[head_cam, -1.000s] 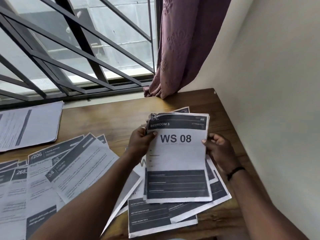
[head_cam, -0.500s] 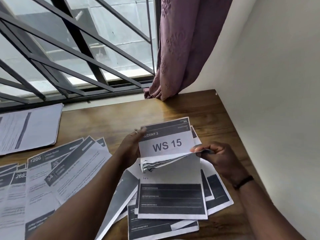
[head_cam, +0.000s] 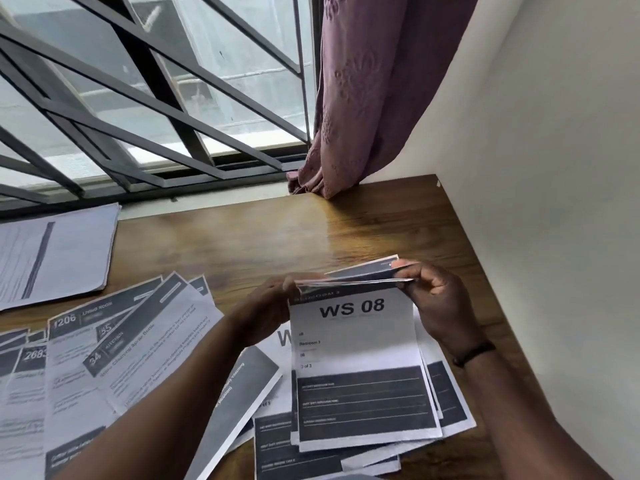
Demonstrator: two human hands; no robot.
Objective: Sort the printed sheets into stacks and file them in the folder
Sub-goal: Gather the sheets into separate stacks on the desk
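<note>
- Sheets in hand: we see a small batch of printed sheets (head_cam: 360, 372) held between both hands over the near right part of the wooden table (head_cam: 311, 233). Its long axis runs from the hands toward the viewer, and the front sheet reads "WS 08".
- Key relation: the top edges of the batch lie between the two hands, while its lower end hangs over, perhaps resting on, a loose pile of similar sheets (head_cam: 450, 393) directly below. We judge that any set-down is a short drop straight down, with neither hand nearer than the other.
- Right hand (head_cam: 436, 306): fingers curled, pinching the upper right corner, where several sheet edges fan apart under the fingertips.
- Left hand (head_cam: 266, 317): fingers bent round the upper left edge of the same batch, steadying it; how the thumb lies we cannot tell.
- Other sheets: a spread of label sheets (head_cam: 114, 348) lies well to the left, beyond the left forearm, and a separate white stack (head_cam: 62, 251) lies at the far left near the window.
- Folder: we cannot pick out any folder with certainty.
- Judgement: sorting is under way and filing is not yet begun.
</note>
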